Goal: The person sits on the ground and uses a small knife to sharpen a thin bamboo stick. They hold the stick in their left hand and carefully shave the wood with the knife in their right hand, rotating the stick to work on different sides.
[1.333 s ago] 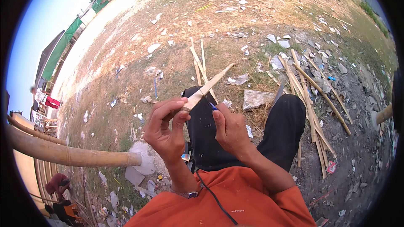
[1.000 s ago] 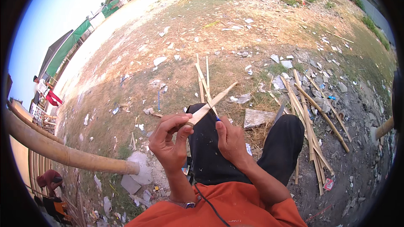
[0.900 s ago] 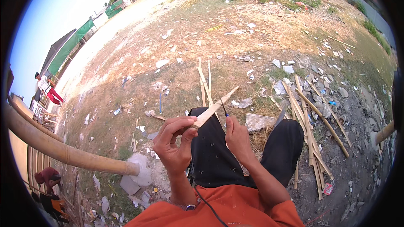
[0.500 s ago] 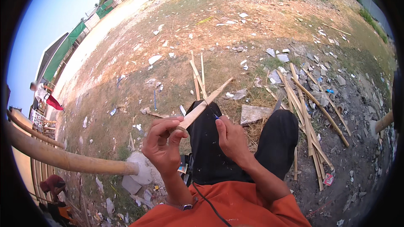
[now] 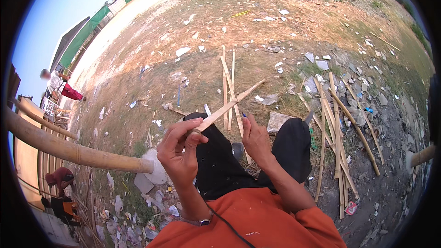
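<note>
My left hand (image 5: pixel 180 151) pinches the near end of a pale bamboo strip (image 5: pixel 219 114) between thumb and fingers. The strip slants up and away to the right, above my left knee. My right hand (image 5: pixel 257 143) is closed, thumb up, around a knife (image 5: pixel 244 115) of which only a bit of blue shows now; its blade cannot be made out. It is just right of the strip, apart from it. Beyond my knees, several other bamboo strips (image 5: pixel 231 78) lie on the ground, partly crossed by the held one.
To the right lies a pile of bamboo strips (image 5: pixel 339 133) with a round bamboo pole (image 5: pixel 353 128). A flat wooden block (image 5: pixel 278 121) is by my right knee. Thick bamboo posts (image 5: pixel 92 151) stand at left. Two people are at far left. Litter and rubble cover the ground.
The view has shifted, and my knees sit differently. My right hand has moved slightly right, away from the strip; the dark blade visible earlier no longer shows. The left hand keeps its hold.
</note>
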